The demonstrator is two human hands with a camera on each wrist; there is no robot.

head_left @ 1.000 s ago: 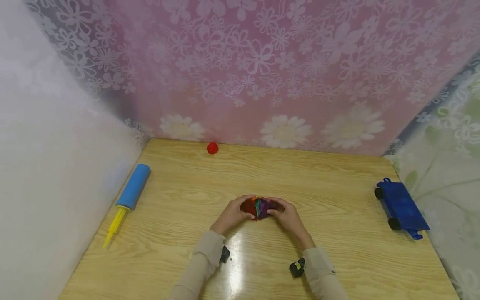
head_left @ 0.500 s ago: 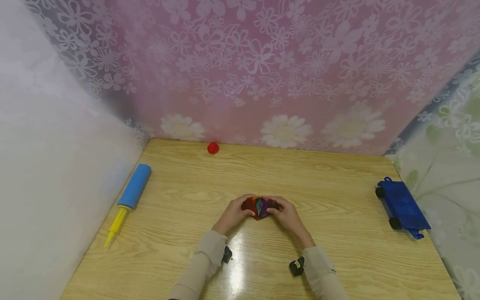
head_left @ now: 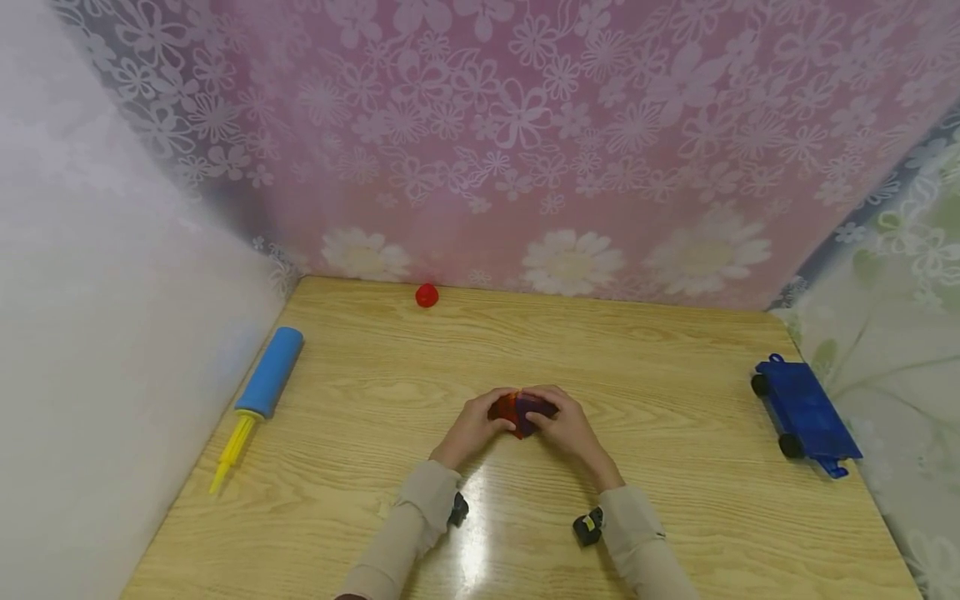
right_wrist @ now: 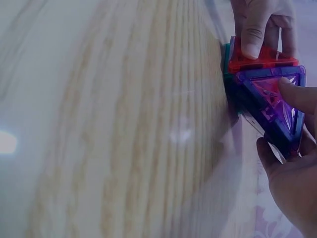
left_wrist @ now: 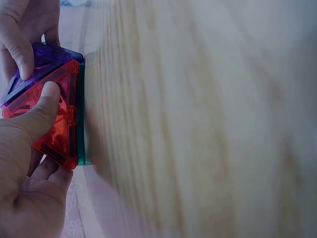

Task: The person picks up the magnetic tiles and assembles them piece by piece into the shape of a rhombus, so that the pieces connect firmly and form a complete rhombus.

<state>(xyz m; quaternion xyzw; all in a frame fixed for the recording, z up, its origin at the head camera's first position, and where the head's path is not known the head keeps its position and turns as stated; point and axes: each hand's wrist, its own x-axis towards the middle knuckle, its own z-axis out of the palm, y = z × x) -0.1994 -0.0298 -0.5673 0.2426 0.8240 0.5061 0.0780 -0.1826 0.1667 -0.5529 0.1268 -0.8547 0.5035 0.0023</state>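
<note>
My left hand (head_left: 472, 427) grips a red triangular magnetic tile (left_wrist: 62, 131), thumb on its near face and fingers behind. My right hand (head_left: 567, 429) holds a purple triangular magnetic tile (right_wrist: 270, 99) in the same way. The two tiles lean together, edges meeting along a slanted seam, above a green tile (left_wrist: 80, 116) at the tabletop. In the head view most of the green tile is hidden behind the red and purple ones.
A blue and yellow hand pump (head_left: 272, 373) lies at the left edge of the wooden table (head_left: 637, 350). A small red cap-like piece (head_left: 427, 296) sits at the back. At the right stands a blue wheeled toy trailer (head_left: 806, 412).
Both hands have drawn slightly closer, bringing the red and purple tiles together. The gap that showed the green tile in the head view has closed.
</note>
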